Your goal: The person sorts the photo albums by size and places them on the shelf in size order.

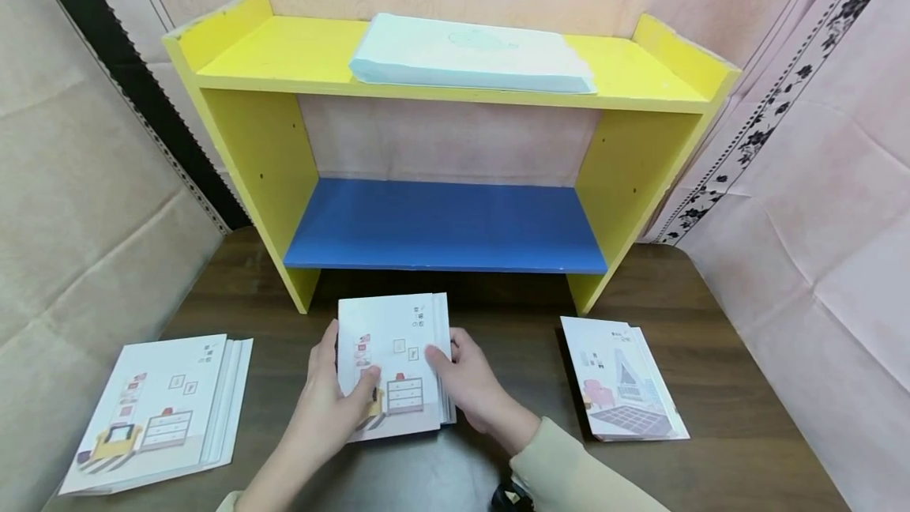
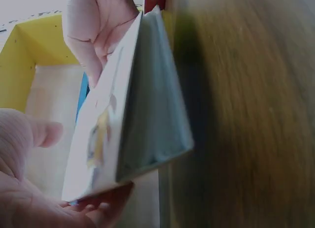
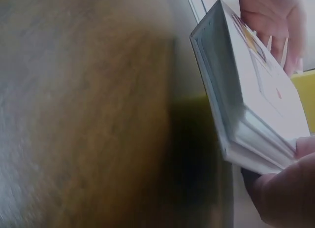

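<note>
A small stack of notebooks (image 1: 391, 362) with white illustrated covers is held between both hands, a little above the table. My left hand (image 1: 334, 397) holds its left side, fingers behind and thumb over the front cover. My right hand (image 1: 476, 382) grips the right edge, thumb on the front. In the left wrist view, the left hand (image 2: 24, 164) supports the lower edge of the stack (image 2: 106, 124) with its fingers; its thumb stands off the cover. In the right wrist view, the right hand (image 3: 290, 188) pinches a corner of the layered stack (image 3: 266, 95).
Ahead stands a yellow shelf (image 1: 259, 180) with a blue board (image 1: 448, 224). A pale blue-white package (image 1: 472, 54) lies on its top. Similar notebooks lie in a fanned pile at left (image 1: 156, 409) and another pile at right (image 1: 626, 385) on the dark wooden table (image 1: 739, 409).
</note>
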Motion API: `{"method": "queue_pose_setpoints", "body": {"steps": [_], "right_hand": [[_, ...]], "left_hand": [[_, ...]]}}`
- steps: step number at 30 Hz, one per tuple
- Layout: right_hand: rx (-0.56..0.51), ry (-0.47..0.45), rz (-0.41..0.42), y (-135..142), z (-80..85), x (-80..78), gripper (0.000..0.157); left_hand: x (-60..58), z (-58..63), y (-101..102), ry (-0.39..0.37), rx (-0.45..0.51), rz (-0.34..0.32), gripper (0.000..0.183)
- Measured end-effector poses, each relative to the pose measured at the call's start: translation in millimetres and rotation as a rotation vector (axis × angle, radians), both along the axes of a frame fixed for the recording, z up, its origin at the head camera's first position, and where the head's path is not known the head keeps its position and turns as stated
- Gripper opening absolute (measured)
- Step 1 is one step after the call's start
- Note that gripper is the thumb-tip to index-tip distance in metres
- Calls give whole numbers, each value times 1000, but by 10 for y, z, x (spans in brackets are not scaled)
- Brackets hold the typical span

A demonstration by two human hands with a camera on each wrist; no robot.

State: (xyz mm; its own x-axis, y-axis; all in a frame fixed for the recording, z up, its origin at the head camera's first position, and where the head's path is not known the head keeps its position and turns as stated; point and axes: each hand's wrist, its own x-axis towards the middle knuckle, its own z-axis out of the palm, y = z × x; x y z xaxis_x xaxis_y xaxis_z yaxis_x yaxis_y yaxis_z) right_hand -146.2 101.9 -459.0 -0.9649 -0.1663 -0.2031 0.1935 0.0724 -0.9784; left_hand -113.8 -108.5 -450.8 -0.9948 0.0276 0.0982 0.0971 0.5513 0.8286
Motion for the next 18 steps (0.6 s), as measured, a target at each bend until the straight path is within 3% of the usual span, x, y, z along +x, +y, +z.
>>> {"method": "queue_pose_setpoints", "body": {"steps": [8, 15, 18], "right_hand": [[-46, 75, -31, 135, 159, -49, 37], [-83, 115, -55, 232, 295, -134, 39], [-84, 115, -73, 264, 337, -171, 40]], "left_hand": [[-49, -3, 82, 35, 175, -52, 72], [-63, -51, 181, -83, 310, -158, 53], [-77, -60, 220, -104, 341, -165, 51]]}}
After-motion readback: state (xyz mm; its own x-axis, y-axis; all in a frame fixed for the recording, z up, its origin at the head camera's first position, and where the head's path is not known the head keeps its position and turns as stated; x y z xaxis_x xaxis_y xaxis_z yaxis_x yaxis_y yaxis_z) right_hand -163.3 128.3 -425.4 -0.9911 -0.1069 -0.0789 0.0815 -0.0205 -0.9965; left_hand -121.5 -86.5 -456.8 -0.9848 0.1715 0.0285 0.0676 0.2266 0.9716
